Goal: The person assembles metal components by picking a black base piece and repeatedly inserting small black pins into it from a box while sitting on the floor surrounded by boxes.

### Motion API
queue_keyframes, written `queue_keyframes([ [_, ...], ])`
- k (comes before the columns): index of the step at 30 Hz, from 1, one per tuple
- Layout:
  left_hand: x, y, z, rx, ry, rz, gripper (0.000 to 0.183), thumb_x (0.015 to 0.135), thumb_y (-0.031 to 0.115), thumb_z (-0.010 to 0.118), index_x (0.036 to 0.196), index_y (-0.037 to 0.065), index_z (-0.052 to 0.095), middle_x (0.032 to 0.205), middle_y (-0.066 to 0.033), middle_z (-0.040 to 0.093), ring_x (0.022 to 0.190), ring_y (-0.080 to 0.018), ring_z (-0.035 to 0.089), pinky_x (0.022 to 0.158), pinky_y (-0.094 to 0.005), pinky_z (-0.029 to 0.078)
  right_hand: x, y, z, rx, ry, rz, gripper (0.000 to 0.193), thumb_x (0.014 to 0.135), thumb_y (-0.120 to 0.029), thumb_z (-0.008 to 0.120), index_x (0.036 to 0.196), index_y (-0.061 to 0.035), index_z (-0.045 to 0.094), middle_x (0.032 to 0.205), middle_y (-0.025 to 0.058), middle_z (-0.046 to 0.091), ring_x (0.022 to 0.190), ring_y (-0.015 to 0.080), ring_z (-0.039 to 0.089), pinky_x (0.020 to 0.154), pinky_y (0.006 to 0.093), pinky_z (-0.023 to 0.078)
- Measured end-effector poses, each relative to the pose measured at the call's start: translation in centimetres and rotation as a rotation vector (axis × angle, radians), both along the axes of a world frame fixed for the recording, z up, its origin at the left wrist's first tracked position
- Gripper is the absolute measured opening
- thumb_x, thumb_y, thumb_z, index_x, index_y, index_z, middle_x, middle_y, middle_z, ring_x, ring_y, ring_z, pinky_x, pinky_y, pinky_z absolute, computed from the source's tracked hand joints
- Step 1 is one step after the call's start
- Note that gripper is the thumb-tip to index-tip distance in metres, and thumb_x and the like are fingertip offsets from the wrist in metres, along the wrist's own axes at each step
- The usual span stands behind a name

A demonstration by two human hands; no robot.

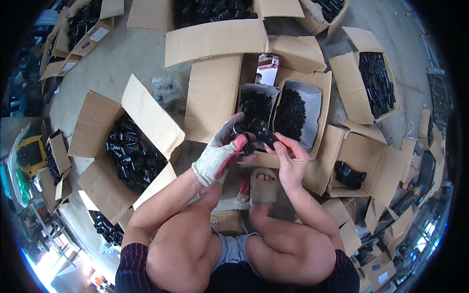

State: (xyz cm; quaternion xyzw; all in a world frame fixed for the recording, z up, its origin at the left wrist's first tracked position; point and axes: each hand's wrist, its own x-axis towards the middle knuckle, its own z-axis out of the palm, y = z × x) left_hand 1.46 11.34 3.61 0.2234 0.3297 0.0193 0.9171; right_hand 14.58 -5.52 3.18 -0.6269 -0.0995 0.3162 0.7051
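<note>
My left hand [221,154], in a whitish knit glove with red on the fingers, is closed round a black part with a rounded end [239,128]. Bare, my right hand [291,160] pinches a glossy black piece [265,136] between thumb and fingers. The two pieces meet or overlap between my hands; whether they are joined I cannot tell. Just beyond them, inside an open carton [326,105], stand two pale trays of small black parts, the left tray [275,93] and the right tray [315,105]. A phone [267,68] leans behind the left tray.
An open carton of black parts [134,156] stands at my left, another [376,85] at the far right. A carton [373,158] near my right holds a dark curved piece [349,175]. Another full carton [212,12] stands ahead. Clear plastic bags [168,88] lie on the floor.
</note>
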Motion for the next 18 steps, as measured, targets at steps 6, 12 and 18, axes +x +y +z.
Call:
queue_keyframes([
  [6, 0.6, 0.2, -0.3, 0.12, 0.014, -0.04, 0.08, 0.096, 0.02, 0.076, 0.161, 0.019, 0.031, 0.136, -0.01, 0.062, 0.117, -0.0219, 0.067, 0.085, -0.0383, 0.064, -1.0, 0.8, 0.1, -0.137, -0.541, 0.18, 0.025, 0.09, 0.001, 0.077, 0.115, 0.0016, 0.076, 0.116, 0.0179, 0.075, 0.107, 0.0233, 0.073, 0.093, 0.031, 0.057],
  [12, 0.1, -0.3, -0.7, 0.195, 0.049, 0.017, 0.075, 0.097, 0.021, 0.075, 0.16, 0.015, 0.034, 0.133, -0.009, 0.065, 0.111, -0.0173, 0.069, 0.076, -0.0303, 0.063, -1.6, 0.8, 0.0, -0.148, -0.464, 0.134, 0.024, 0.09, 0.003, 0.075, 0.114, 0.0035, 0.076, 0.116, 0.0194, 0.075, 0.11, 0.0241, 0.072, 0.094, 0.0306, 0.057],
  [18, 0.6, -0.5, 0.0, 0.292, 0.098, -0.037, 0.072, 0.097, 0.022, 0.075, 0.158, 0.013, 0.039, 0.109, -0.0001, 0.064, 0.096, -0.0092, 0.066, 0.069, -0.0256, 0.059, -1.5, 1.1, 0.0, -0.115, -0.338, 0.102, 0.023, 0.094, 0.004, 0.071, 0.116, 0.006, 0.073, 0.129, 0.0189, 0.066, 0.115, 0.0203, 0.068, 0.099, 0.0283, 0.057],
])
